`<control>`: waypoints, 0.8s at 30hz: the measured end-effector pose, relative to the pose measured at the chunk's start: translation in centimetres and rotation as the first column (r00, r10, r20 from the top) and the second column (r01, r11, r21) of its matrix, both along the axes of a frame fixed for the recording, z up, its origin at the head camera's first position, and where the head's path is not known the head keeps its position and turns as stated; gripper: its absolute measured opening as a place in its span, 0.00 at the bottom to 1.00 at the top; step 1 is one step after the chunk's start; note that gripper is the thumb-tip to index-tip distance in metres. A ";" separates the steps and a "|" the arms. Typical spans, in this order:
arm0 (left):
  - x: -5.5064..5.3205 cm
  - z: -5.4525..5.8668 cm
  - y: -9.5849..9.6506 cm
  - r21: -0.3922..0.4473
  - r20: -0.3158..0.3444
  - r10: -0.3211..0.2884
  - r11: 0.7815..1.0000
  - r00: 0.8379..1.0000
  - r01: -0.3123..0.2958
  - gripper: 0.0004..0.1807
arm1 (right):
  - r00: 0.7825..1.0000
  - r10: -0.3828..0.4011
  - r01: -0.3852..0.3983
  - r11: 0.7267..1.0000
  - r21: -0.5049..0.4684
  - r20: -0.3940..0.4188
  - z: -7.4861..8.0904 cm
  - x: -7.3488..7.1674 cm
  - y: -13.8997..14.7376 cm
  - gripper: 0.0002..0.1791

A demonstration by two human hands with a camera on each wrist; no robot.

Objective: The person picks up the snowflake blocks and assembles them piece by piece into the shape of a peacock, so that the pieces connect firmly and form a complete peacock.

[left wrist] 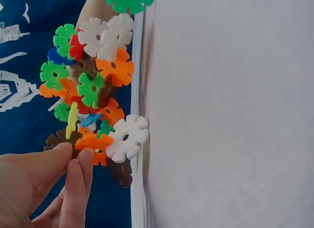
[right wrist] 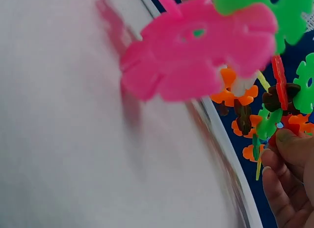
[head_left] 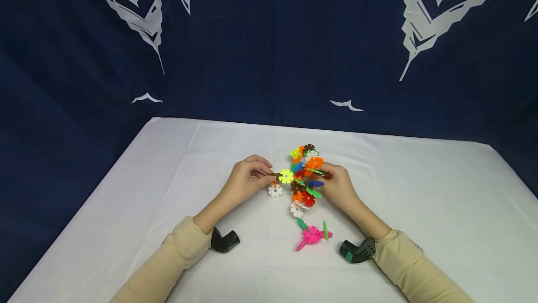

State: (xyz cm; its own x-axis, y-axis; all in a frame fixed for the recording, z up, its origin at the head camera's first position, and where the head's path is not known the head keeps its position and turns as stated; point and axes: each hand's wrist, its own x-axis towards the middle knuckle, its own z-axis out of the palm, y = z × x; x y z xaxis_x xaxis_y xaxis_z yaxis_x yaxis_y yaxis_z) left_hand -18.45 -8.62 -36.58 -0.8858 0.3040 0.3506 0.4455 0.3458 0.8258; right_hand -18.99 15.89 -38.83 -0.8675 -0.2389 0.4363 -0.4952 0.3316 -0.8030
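Observation:
Many-coloured notched plastic discs, joined at their slots, make one branching build (head_left: 286,176) held up between both hands. My left hand (head_left: 248,174) pinches a brown disc (left wrist: 55,140) at the build's left branch with thumb and fingertips. Beside those fingertips are an orange disc (left wrist: 100,148) and a white disc (left wrist: 127,138). From the other side my right hand (head_left: 338,184) grips the build, thumb and fingers around a red disc (right wrist: 273,140). Its fingertips are partly hidden behind discs in the head view.
A smaller cluster of pink and green discs (head_left: 312,235) lies on the white-covered table (head_left: 420,191), nearer me than the build. Black wrist-worn devices (head_left: 224,241) are at both sleeve cuffs. A dark blue curtain (head_left: 269,60) hangs behind the table.

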 end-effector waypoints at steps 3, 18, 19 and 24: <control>-0.1 -0.2 0.0 0.014 0.033 0.012 1.000 0.999 -0.012 0.04 | 1.000 -0.027 0.027 0.998 0.059 0.008 0.2 0.2 -0.3 0.08; 0.4 0.1 0.5 0.114 0.178 -0.031 0.993 0.984 0.011 0.03 | 0.998 -0.057 0.061 0.988 0.142 -0.032 0.5 0.5 -0.9 0.08; 0.6 0.5 0.5 0.117 0.174 -0.039 0.993 0.984 0.018 0.03 | 0.998 -0.054 0.060 0.986 0.153 -0.045 0.5 0.5 -0.9 0.07; 1.7 2.4 0.8 0.117 0.153 -0.066 0.992 0.986 0.049 0.02 | 0.992 -0.028 0.048 0.986 0.160 -0.124 0.4 0.5 -0.9 0.08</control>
